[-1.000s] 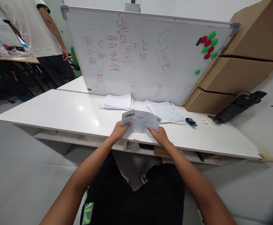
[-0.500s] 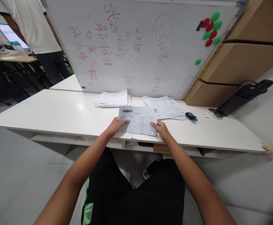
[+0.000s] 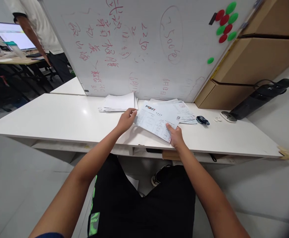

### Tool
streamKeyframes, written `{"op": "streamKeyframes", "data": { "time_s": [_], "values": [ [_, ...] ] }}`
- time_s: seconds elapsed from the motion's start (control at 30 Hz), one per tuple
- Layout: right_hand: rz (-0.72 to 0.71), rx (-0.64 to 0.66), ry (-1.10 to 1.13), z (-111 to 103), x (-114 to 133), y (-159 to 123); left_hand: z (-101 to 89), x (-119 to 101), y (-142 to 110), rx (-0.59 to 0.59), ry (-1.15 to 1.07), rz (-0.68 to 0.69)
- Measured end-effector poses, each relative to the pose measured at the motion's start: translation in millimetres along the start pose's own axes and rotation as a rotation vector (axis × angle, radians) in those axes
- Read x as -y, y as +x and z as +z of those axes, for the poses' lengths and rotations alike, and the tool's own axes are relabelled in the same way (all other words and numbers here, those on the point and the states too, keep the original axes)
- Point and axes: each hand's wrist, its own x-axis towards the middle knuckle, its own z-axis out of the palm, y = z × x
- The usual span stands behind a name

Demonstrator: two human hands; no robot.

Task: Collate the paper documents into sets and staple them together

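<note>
A printed paper form [image 3: 156, 117] with a PONY logo is tilted above the white desk, its right side lower than its left. My right hand [image 3: 176, 135] pinches its lower right edge, thumb on top and fingers underneath. At the form's left edge is my left hand [image 3: 126, 121], with thumb and curled fingers closed on that edge. Behind the form lies a spread pile of similar printed sheets [image 3: 187, 114], partly covered by it. A stack of blank-looking white paper [image 3: 118, 101] rests just beyond my left hand.
A whiteboard [image 3: 149, 66] with red writing and magnets stands behind the white desk [image 3: 67, 115]. To the right are a small dark object [image 3: 202, 120], white earbuds [image 3: 217, 119], a mouse [image 3: 228, 116], a black bottle [image 3: 258, 99] and cardboard boxes [image 3: 270, 59]. A person [image 3: 39, 29] stands at back left.
The form has turned clockwise and shifted right and away from me, now overlapping the printed pile more. My left hand has moved up along with its left edge; my right hand moved slightly right.
</note>
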Motion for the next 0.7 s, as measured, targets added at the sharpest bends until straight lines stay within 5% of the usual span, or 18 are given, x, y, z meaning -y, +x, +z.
{"op": "streamKeyframes", "data": {
  "time_s": [0.07, 0.13, 0.27, 0.57, 0.7],
  "values": [
    [-0.069, -0.124, -0.007, -1, -4, 3, 1.9, 4, 14, -0.013, 0.31, 0.126],
    [-0.124, -0.242, -0.045, -3, -8, 6, 5.2, 13, 24, 0.113, 0.546, 0.178],
    [-0.199, -0.385, -0.125, -7, -9, 8, 10.3, 32, 27, 0.255, 0.739, 0.217],
    [-0.16, -0.197, -0.31, -8, -8, 8, -37.7, 46, 8, 0.379, 0.709, 0.205],
    [-0.12, -0.153, -0.361, -5, -7, 9, -40.7, 36, 15, 0.28, 0.462, 0.149]
  ]
}}
